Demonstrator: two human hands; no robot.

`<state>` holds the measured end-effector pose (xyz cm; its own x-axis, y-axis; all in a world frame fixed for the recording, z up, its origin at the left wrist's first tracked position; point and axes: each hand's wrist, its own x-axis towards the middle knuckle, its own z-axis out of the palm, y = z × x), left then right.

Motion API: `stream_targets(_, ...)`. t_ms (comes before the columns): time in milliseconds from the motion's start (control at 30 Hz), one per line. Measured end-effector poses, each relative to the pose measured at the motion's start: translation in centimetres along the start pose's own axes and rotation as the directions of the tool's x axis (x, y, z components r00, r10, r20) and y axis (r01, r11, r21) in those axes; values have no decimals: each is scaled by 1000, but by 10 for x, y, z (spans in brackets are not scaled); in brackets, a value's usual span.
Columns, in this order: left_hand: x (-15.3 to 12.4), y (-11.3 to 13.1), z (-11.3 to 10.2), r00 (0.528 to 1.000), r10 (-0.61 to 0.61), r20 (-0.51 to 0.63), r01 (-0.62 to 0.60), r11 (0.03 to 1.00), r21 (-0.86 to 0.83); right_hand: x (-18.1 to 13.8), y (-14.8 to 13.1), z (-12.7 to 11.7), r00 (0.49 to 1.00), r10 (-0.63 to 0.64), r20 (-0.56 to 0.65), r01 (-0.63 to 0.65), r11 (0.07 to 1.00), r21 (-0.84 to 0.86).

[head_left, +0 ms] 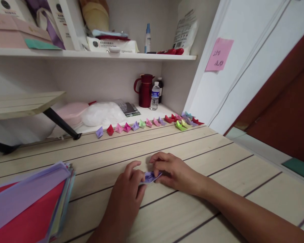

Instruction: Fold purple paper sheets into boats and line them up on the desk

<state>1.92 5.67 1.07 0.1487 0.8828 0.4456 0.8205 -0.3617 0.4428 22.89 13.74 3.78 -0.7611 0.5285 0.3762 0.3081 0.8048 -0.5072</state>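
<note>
Head view: both bare hands meet over the middle of the worktop (111, 148), with a small folded piece of purple paper (150, 177) between them. The left hand (133, 180) has its thumb and fingers closed on the paper's left end. The right hand (171, 172) pinches the right end between thumb and fingers, its other fingers curled above. The paper's long, narrow shape shows a creased, darker middle; how far it reaches under the fingertips is hidden.

Along the back edge of the worktop runs a row of small paper boats (135, 126) in purple, red, pink, magenta and pale green, set slightly apart. Toward the back right corner they give way to a tighter cluster, where a lime-green boat (180, 126) sits in front beside a yellow one. By the left edge, toward the front corner, lies a stack of coloured sheets (35, 209), purple and red on top. A raised wooden board (22, 104) on black legs stands at the back left corner. Beyond the back edge are a white plastic bag (101, 113), a dark red jug (145, 91) and a water bottle (155, 97).
</note>
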Motion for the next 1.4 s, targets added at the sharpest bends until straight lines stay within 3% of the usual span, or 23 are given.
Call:
stream_targets(200, 2, -2, 0, 1000, 1, -27, 2, 994, 112, 1, 1, -2, 1000, 21, 15, -21, 1000, 19)
stream_targets(767, -1, 1, 1, 976, 215, -15, -195, 910, 367, -1, -12, -6, 997, 25, -68, -19, 996, 88)
stream_targets(933, -3, -2, 5, 953, 301, 5, -279, 876, 393, -1, -14, -5, 998, -6, -60, 7, 1000, 24)
stream_targets(1400, 1, 5, 1, 933, 359, -32, -330, 885, 328, 0, -13, -9, 999, -28, -29, 26, 997, -75)
